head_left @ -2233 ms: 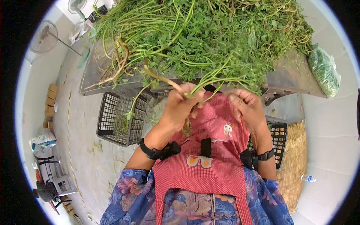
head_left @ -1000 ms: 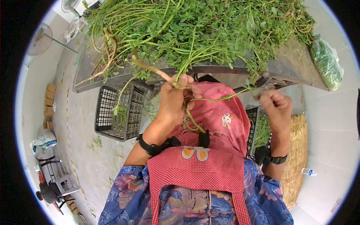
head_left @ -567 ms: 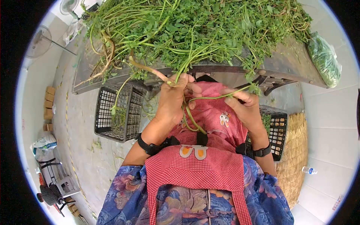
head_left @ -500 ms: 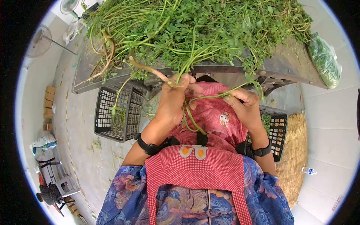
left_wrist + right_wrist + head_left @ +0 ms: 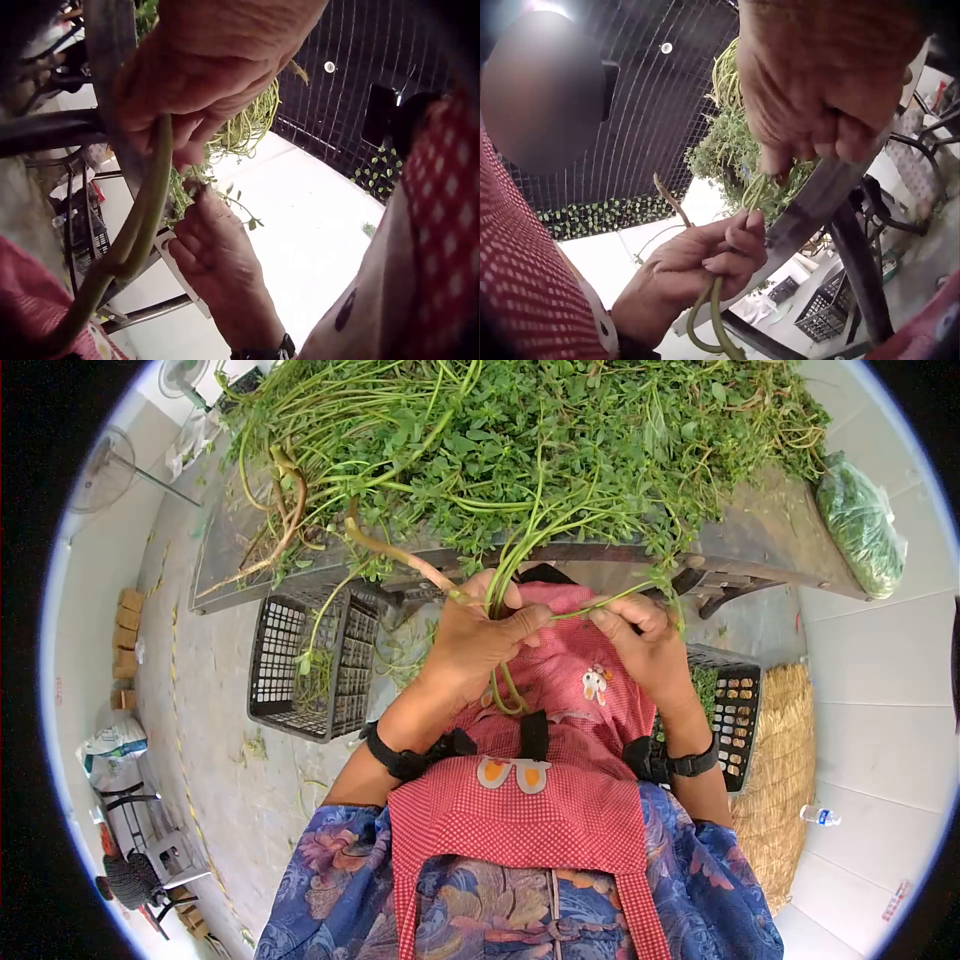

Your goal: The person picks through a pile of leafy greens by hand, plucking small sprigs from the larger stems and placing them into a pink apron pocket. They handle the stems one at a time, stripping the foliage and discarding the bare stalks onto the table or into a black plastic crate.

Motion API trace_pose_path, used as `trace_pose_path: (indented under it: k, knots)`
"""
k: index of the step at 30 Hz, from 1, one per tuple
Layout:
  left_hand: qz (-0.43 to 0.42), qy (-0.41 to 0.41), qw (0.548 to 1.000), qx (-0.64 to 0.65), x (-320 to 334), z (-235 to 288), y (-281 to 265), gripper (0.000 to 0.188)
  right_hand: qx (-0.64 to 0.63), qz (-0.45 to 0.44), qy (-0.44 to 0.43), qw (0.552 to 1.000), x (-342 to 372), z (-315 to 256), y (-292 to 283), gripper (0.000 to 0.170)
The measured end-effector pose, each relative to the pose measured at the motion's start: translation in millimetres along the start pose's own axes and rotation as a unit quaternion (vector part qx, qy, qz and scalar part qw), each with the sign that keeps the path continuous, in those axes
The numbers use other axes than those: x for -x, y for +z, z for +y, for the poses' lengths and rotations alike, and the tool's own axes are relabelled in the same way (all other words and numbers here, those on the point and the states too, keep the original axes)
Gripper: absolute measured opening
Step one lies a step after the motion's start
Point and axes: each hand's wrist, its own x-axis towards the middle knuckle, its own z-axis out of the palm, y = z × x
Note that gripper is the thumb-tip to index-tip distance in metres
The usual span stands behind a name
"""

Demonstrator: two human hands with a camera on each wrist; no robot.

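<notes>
In the head view my left hand [image 5: 470, 635] grips a bunch of green leafy stems [image 5: 515, 560] over the apron, in front of the table edge. A thick pinkish-brown stem [image 5: 425, 568] sticks out of this hand to the left, and bent stem ends [image 5: 512, 698] hang below it. Just to the right, my right hand [image 5: 648, 645] pinches a thin green side shoot [image 5: 572, 612] between thumb and fingers. The left thumb reaches toward that shoot. The left wrist view shows a thick forked stem [image 5: 146, 214] coming down from the left hand.
A large heap of leafy stems [image 5: 570, 450] covers the dark table [image 5: 760, 560]. Black crates stand below at left [image 5: 315, 670] and right [image 5: 740, 710]. A bag of greens [image 5: 860, 525] hangs at the table's right corner. A straw mat [image 5: 785, 760] stands beside the right crate.
My right hand swung out right, then came back and pinched the thin shoot. Since then the left thumb has moved right toward it, and the stem bunch has shifted slightly right.
</notes>
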Motion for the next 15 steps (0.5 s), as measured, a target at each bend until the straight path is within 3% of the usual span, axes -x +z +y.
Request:
trace_pose_path:
  k: [1, 3, 4, 6, 7, 8, 9, 10, 12, 15]
  knots:
    - [0.000, 0.000, 1.000, 0.000, 0, -1, -1, 0.022, 0.000, 0.000, 0.000, 1.000, -1, 0, 0, 0.016]
    - [0.005, 0.035, 0.999, -0.021, -1, -3, -1, 0.023, 0.202, -0.009, -0.125, 0.971, -1, 2, 1, 0.016]
    - [0.003, 0.036, 0.999, -0.020, -1, -3, 1, 0.023, 0.204, -0.008, -0.125, 0.971, -1, 13, 3, 0.016]
    - [0.028, 0.053, 0.998, 0.001, 0, -3, 3, 0.024, 0.117, 0.119, -0.074, 0.983, 4, 43, 6, 0.010]
    - [0.027, 0.054, 0.998, 0.002, 0, -3, 1, 0.024, 0.119, 0.119, -0.075, 0.983, 4, 45, -6, 0.010]
    - [0.022, 0.059, 0.998, -0.004, -1, -2, -3, 0.024, -0.085, 0.133, 0.087, 0.984, 4, 46, -22, 0.013]
    - [0.019, 0.064, 0.998, -0.009, -2, -2, -6, 0.024, -0.284, 0.136, 0.244, 0.917, 1, 42, -33, 0.015]
    - [0.019, 0.064, 0.998, -0.009, -2, -2, -7, 0.024, -0.284, 0.136, 0.244, 0.917, 0, 37, -37, 0.015]
    - [0.013, 0.066, 0.997, -0.033, -3, -2, -6, 0.023, -0.505, 0.130, 0.274, 0.808, -1, 25, -46, 0.023]
    - [0.018, 0.051, 0.997, -0.048, 1, 4, -1, 0.024, -0.471, 0.070, 0.245, 0.844, -8, 8, -47, 0.030]
